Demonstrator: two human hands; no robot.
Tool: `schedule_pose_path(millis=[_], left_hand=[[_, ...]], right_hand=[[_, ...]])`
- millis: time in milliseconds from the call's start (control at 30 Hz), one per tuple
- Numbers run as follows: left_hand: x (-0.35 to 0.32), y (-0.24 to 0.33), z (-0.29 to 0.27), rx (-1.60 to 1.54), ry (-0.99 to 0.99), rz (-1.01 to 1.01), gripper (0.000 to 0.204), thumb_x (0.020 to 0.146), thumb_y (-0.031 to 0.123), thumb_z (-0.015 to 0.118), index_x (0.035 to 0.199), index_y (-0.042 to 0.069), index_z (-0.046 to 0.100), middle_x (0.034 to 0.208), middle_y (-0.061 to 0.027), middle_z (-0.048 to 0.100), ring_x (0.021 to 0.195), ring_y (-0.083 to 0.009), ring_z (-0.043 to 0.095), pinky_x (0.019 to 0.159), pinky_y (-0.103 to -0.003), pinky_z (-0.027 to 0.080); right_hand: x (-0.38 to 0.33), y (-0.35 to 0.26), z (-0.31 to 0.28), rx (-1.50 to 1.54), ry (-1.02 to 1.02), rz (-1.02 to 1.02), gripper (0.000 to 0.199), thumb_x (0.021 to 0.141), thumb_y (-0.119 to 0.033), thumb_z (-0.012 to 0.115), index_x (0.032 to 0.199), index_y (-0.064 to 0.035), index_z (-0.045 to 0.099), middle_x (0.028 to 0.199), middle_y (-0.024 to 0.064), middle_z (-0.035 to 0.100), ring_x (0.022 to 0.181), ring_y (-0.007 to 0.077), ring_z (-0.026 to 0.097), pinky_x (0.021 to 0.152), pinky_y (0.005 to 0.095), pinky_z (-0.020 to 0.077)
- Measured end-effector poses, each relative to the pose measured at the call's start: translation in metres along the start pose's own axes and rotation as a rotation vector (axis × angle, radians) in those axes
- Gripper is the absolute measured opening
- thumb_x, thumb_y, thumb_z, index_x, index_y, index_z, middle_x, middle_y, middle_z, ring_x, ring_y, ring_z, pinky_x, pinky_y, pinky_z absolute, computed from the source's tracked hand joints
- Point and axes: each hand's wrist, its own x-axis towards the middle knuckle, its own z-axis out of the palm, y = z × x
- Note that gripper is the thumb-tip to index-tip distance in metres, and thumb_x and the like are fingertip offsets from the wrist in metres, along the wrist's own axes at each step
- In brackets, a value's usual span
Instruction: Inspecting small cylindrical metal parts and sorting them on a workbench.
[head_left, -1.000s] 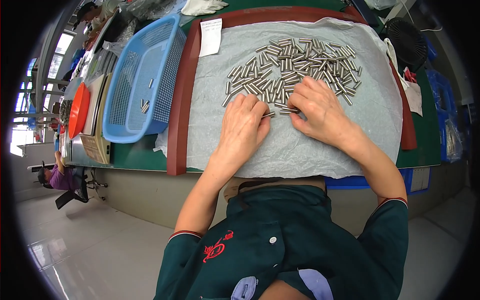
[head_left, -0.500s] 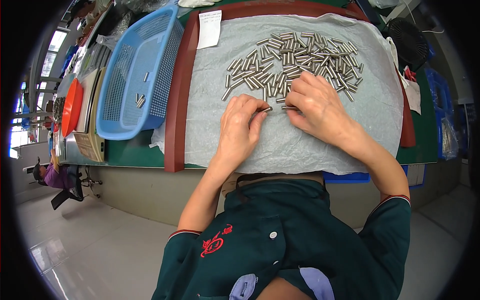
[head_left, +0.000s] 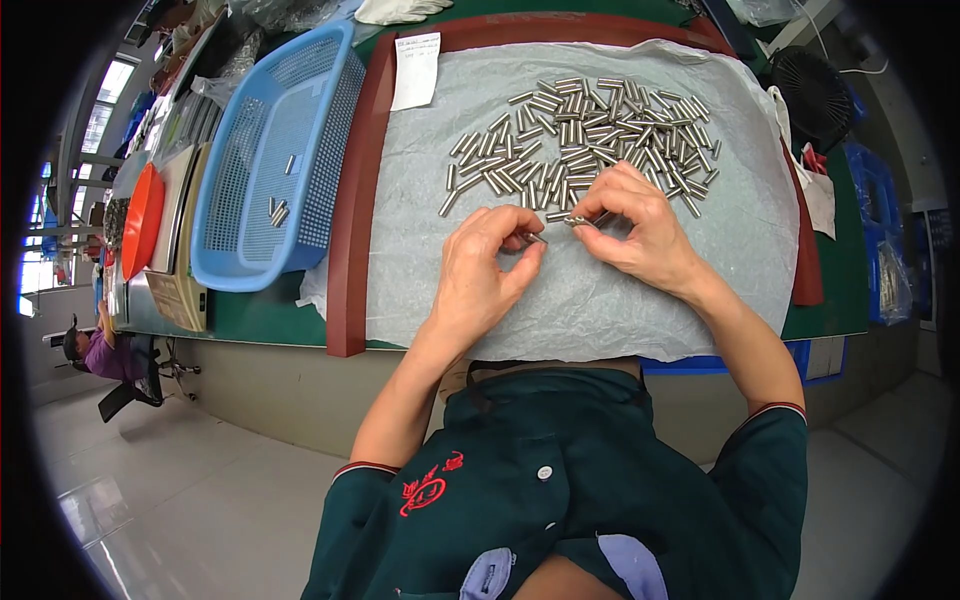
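Note:
A pile of several small metal pins (head_left: pixel 585 140) lies on a white sheet (head_left: pixel 600 290) spread over a red-brown tray (head_left: pixel 345 270). My left hand (head_left: pixel 485 275) pinches one short metal pin (head_left: pixel 535 238) between thumb and fingertips, just below the pile. My right hand (head_left: pixel 635 230) holds a few pins (head_left: pixel 580 218) in a row at its fingertips, close to the left hand. Both forearms come up from my dark green shirt.
A blue mesh basket (head_left: pixel 275 160) with a few pins in it stands left of the tray. An orange disc (head_left: pixel 140 220) and flat boxes lie further left. A paper slip (head_left: pixel 415 70) sits at the tray's top. A person in purple (head_left: pixel 100 350) sits far left.
Both hands have drawn back slightly from the pile's edge, and the fingertips are now lifted with pins pinched in them. The view has shifted a little.

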Motion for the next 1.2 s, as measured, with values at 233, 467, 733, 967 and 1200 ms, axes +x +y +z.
schedule_pose_path(millis=[233,467,733,967,1200], left_hand=[[0.003,-0.006,-0.001,0.340,-0.082,0.126,0.014,0.070,0.006,0.072,0.080,0.003,0.063,0.077,-0.0075,0.059,0.072,-0.0252,0.053,0.065,-0.036,0.044],[0.007,-0.004,0.001,0.442,-0.082,0.178,0.012,0.070,0.005,0.069,0.081,0.004,0.064,0.079,-0.0080,0.055,0.080,-0.0265,0.053,0.071,-0.038,0.043],[0.022,0.005,0.011,0.471,-0.010,0.285,0.011,0.071,0.005,0.068,0.081,0.004,0.064,0.081,-0.0076,0.055,0.078,-0.0266,0.052,0.070,-0.037,0.044],[0.024,0.005,0.021,0.590,-0.045,0.254,0.009,0.073,0.008,0.067,0.079,0.004,0.062,0.082,-0.0088,0.055,0.080,-0.0265,0.054,0.070,-0.037,0.044],[0.006,0.009,0.021,0.397,-0.060,0.087,0.010,0.072,0.010,0.065,0.075,0.002,0.059,0.069,-0.0117,0.058,0.067,-0.0305,0.056,0.061,-0.042,0.044]], right_hand=[[0.000,0.003,-0.003,-0.024,0.033,0.006,0.010,0.067,-0.007,0.068,0.075,-0.0027,0.063,0.071,0.0048,0.057,0.072,0.0196,0.051,0.062,0.0317,0.0434],[-0.001,0.001,-0.003,-0.121,0.059,-0.038,0.009,0.065,-0.005,0.068,0.071,-0.0030,0.061,0.068,0.0044,0.057,0.069,0.0202,0.051,0.061,0.0321,0.0436],[0.002,0.008,-0.011,-0.177,0.184,0.011,0.009,0.066,-0.007,0.067,0.071,-0.0025,0.062,0.069,0.0050,0.058,0.070,0.0210,0.052,0.063,0.0324,0.0448],[0.000,0.007,-0.010,-0.222,0.136,-0.010,0.008,0.066,-0.008,0.067,0.071,-0.0030,0.062,0.069,0.0050,0.057,0.071,0.0218,0.052,0.064,0.0333,0.0441],[0.002,0.002,-0.004,-0.266,-0.018,-0.091,0.011,0.067,-0.007,0.067,0.076,-0.0038,0.062,0.077,0.0046,0.055,0.079,0.0225,0.050,0.073,0.0341,0.0399]])
